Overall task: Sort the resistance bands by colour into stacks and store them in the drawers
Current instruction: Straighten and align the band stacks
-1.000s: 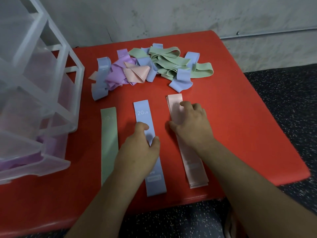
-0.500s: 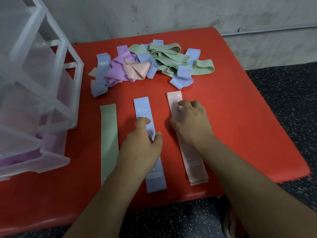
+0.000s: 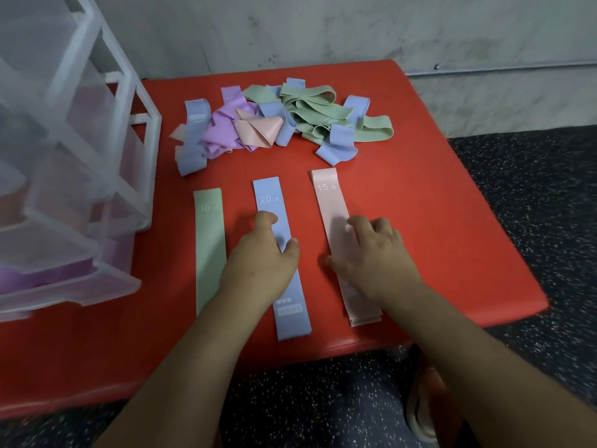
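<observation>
Head: pink band stack (image 3: 330, 202) flat, lengthwise (marked 15).

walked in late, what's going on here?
A person is sorting resistance bands by colour on the red table. The left hand rests on the blue band, the right hand presses the pink stack; a green band lies alongside. A mixed pile waits behind; purple bands sit in the drawer unit.
</observation>
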